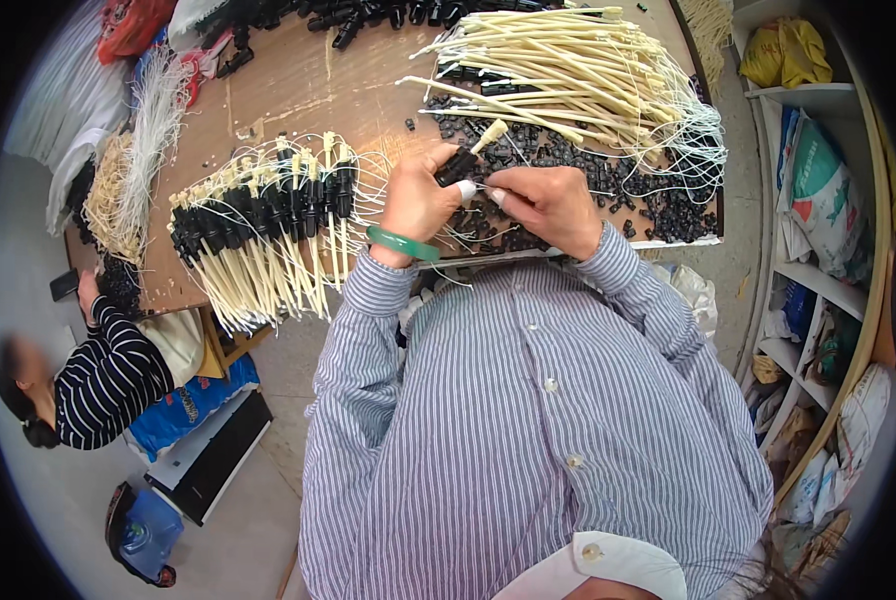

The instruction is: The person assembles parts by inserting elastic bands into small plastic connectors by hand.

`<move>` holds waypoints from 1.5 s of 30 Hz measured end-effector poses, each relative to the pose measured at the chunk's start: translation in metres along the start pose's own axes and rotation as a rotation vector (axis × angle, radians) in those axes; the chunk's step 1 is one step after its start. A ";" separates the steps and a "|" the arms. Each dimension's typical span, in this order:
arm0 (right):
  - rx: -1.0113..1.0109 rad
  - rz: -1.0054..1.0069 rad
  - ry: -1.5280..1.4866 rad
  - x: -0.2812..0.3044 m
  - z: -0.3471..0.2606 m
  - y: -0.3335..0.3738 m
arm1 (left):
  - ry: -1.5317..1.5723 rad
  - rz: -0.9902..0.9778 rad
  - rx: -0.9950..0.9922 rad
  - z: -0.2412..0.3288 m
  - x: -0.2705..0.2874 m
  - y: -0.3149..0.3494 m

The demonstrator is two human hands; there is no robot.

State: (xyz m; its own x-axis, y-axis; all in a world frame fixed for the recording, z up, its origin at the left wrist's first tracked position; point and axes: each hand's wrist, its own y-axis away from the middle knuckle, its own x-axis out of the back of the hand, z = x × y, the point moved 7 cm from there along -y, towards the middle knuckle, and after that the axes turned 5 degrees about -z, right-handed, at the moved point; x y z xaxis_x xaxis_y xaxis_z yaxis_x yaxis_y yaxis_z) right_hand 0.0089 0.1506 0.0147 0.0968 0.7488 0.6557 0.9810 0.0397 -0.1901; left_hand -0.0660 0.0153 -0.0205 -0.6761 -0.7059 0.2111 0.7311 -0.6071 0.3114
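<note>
My left hand [415,193], with a green bangle at its wrist, is closed around a black plastic fitting [456,166]. A cream-coloured tube end [491,134] sticks out of the fitting's upper right. Close beside it, my right hand [551,203] pinches a thin white cord [482,187] next to my left thumb. White covers wrap the left thumb tip and a right fingertip. Loose small black parts [623,190] lie spread under and around both hands. To the left of my left hand rests a row of cream rods with black fittings and white strings [268,225].
A pile of cream rods with white strings [568,80] lies at the far right of the wooden table [258,105]. Black fittings [368,15] are heaped at the back. White strands [153,110] hang at the left, near a seated co-worker [108,380]. Shelves [818,270] with bags stand right.
</note>
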 end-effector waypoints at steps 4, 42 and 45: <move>-0.021 0.064 0.095 0.004 0.000 -0.003 | -0.450 0.081 -0.277 0.013 0.003 0.005; -0.100 0.062 0.025 0.002 0.003 -0.001 | -0.658 0.007 -0.293 0.027 -0.016 0.011; -0.142 0.046 -0.005 -0.001 0.005 -0.001 | -0.628 -0.053 -0.248 0.024 -0.018 0.009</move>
State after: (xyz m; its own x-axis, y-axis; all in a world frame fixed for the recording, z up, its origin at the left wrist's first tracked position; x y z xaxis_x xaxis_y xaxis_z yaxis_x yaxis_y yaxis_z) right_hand 0.0069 0.1530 0.0104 0.1417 0.7511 0.6448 0.9895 -0.0884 -0.1145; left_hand -0.0499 0.0315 0.0011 -0.5821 -0.3725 0.7228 0.6441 -0.7537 0.1303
